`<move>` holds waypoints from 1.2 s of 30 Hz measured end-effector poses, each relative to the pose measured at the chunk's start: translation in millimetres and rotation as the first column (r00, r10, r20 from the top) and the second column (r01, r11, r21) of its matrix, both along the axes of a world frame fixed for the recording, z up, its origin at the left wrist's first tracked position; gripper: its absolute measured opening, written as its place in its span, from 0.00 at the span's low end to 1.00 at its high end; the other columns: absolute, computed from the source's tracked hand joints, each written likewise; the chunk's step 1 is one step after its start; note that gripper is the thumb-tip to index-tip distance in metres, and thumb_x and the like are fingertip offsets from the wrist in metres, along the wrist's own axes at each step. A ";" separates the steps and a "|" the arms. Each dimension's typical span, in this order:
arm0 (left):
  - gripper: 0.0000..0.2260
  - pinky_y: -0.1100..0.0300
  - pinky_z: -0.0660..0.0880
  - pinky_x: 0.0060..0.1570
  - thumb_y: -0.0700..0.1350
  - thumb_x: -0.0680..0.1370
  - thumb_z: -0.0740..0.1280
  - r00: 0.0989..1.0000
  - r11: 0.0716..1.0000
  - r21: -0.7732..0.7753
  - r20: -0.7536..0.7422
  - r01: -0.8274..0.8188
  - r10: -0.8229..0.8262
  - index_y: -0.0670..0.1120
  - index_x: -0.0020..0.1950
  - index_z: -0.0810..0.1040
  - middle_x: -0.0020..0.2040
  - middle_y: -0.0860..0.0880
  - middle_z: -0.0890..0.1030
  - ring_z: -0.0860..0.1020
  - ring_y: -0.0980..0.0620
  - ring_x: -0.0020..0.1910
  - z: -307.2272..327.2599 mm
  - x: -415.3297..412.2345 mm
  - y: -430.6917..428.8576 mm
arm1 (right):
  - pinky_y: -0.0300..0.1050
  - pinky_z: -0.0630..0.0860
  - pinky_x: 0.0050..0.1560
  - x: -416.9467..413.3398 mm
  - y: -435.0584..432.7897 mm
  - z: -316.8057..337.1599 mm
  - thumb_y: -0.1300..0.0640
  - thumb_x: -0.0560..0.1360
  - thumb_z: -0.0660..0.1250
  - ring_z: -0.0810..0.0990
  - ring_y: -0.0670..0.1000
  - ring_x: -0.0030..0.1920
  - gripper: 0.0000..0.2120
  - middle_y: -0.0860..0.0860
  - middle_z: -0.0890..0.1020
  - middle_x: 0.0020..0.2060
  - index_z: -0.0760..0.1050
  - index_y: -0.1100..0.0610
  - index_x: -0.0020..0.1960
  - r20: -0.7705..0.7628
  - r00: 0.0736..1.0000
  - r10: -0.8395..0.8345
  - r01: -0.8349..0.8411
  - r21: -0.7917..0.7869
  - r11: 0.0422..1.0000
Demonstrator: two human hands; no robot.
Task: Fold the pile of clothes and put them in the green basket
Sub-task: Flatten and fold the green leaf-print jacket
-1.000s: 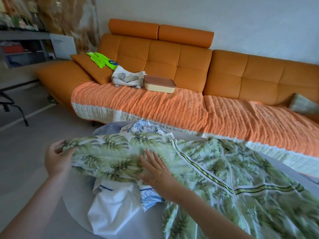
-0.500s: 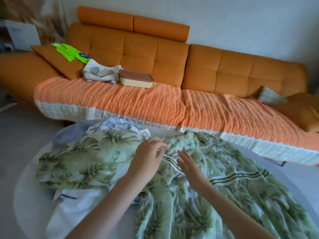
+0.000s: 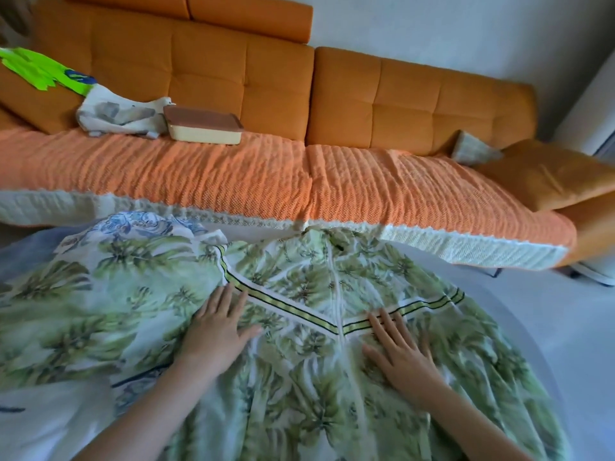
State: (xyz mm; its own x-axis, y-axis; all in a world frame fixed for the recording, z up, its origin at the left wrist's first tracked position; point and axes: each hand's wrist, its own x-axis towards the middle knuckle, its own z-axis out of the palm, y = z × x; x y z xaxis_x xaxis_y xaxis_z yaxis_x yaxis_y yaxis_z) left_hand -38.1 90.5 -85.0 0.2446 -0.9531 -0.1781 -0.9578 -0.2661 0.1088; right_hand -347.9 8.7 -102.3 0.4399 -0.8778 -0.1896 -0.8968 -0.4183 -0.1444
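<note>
A large green palm-print garment [image 3: 299, 387] with a striped V-shaped trim lies spread over a round white table [image 3: 545, 327]. My left hand [image 3: 218, 327] lies flat on it left of the trim, fingers straight. To the right of the centre seam, my right hand [image 3: 399, 354] presses flat on the cloth. Under the garment at the left lie a blue-patterned cloth [image 3: 139, 221] and a white cloth [image 3: 50, 424]. No green basket is in view.
An orange sofa [image 3: 366, 94] with an orange knit throw [image 3: 233, 174] stands right behind the table. On it lie a cream box with a brown lid [image 3: 203, 126], a crumpled pale cloth [image 3: 119, 116], neon green gloves [image 3: 43, 73] and cushions [image 3: 549, 174].
The view swung right and down. My left hand moved from the garment's left edge to its middle; my right hand slid right across the trim. Both now lie flat, apart.
</note>
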 end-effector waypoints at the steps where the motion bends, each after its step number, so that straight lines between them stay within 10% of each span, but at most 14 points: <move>1: 0.37 0.53 0.40 0.73 0.67 0.72 0.33 0.999 0.999 -0.049 0.025 -0.020 0.021 0.50 0.77 0.41 0.77 0.45 0.40 0.40 0.47 0.76 5.6 -6.5 -6.5 | 0.56 0.31 0.70 1.6 -1.3 0.9 0.24 0.62 0.24 0.25 0.47 0.70 0.40 0.37 0.27 0.70 0.27 0.38 0.70 0.041 0.999 0.004 -0.004 0.003 1.000; 5: 0.28 0.49 0.50 0.74 0.59 0.80 0.41 0.992 0.971 -0.235 0.125 0.038 -0.009 0.47 0.77 0.50 0.78 0.45 0.49 0.50 0.47 0.76 25.3 -25.8 -49.4 | 0.51 0.31 0.73 14.7 -14.9 9.1 0.31 0.72 0.34 0.25 0.46 0.71 0.32 0.39 0.30 0.72 0.30 0.40 0.73 0.088 0.996 0.020 -0.018 -0.021 1.000; 11: 0.35 0.47 0.44 0.74 0.66 0.76 0.36 0.970 0.978 0.098 0.181 -0.184 0.164 0.49 0.77 0.42 0.77 0.42 0.43 0.45 0.44 0.76 -12.6 12.0 -97.1 | 0.57 0.26 0.69 16.3 -24.9 -4.4 0.30 0.70 0.34 0.26 0.49 0.71 0.34 0.41 0.31 0.72 0.30 0.39 0.73 0.055 0.998 -0.005 0.003 0.036 0.999; 15: 0.33 0.43 0.46 0.73 0.63 0.78 0.38 0.953 0.964 0.065 0.183 -0.258 0.242 0.45 0.77 0.45 0.76 0.38 0.45 0.48 0.39 0.75 -4.2 -7.8 -113.5 | 0.55 0.35 0.74 3.9 -23.6 7.5 0.35 0.77 0.43 0.30 0.42 0.73 0.29 0.37 0.36 0.73 0.40 0.40 0.75 0.302 0.953 0.000 -0.040 0.126 0.991; 20: 0.26 0.44 0.43 0.73 0.59 0.81 0.43 0.988 0.984 -0.122 -0.072 0.129 -0.138 0.50 0.77 0.48 0.78 0.44 0.45 0.44 0.45 0.76 16.0 -126.0 -120.0 | 0.48 0.59 0.72 -41.2 -33.2 35.6 0.51 0.81 0.55 0.56 0.43 0.72 0.21 0.40 0.54 0.74 0.61 0.45 0.73 0.540 0.825 -0.168 0.161 0.060 0.985; 26: 0.26 0.45 0.39 0.73 0.59 0.81 0.45 0.846 0.875 -0.156 -0.227 0.457 -0.482 0.50 0.77 0.49 0.78 0.47 0.44 0.42 0.47 0.76 5.0 -256.7 -92.6 | 0.48 0.63 0.63 -151.8 -51.9 37.1 0.54 0.78 0.63 0.70 0.59 0.63 0.16 0.56 0.74 0.61 0.71 0.58 0.64 0.469 0.628 -0.621 0.681 0.055 0.730; 32: 0.33 0.41 0.28 0.67 0.67 0.72 0.30 0.839 0.845 -0.081 -0.101 0.528 -0.534 0.56 0.75 0.37 0.74 0.47 0.32 0.29 0.44 0.72 -29.6 -287.4 -79.9 | 0.43 0.62 0.41 -190.7 -38.3 35.8 0.45 0.74 0.66 0.67 0.49 0.30 0.23 0.49 0.67 0.26 0.63 0.54 0.27 0.270 0.729 -0.629 0.585 0.229 0.778; 36: 0.34 0.39 0.34 0.69 0.68 0.70 0.25 0.847 0.835 -0.178 -0.011 0.521 -0.531 0.60 0.74 0.45 0.76 0.47 0.43 0.41 0.42 0.75 -40.0 -285.9 -80.6 | 0.39 0.67 0.31 -193.6 -55.2 36.3 0.59 0.74 0.68 0.70 0.52 0.32 0.10 0.57 0.74 0.33 0.73 0.61 0.36 0.601 0.392 -0.696 0.624 0.382 0.681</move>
State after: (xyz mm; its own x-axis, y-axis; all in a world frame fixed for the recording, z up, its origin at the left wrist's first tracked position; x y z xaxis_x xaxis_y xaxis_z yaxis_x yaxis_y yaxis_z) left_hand -324.0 9.9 -125.0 -0.3074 -0.9515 -0.0087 -0.9390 0.3019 0.1648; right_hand -541.5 -46.5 -66.0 -0.2474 -0.9472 -0.2038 -0.5156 0.3068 -0.8000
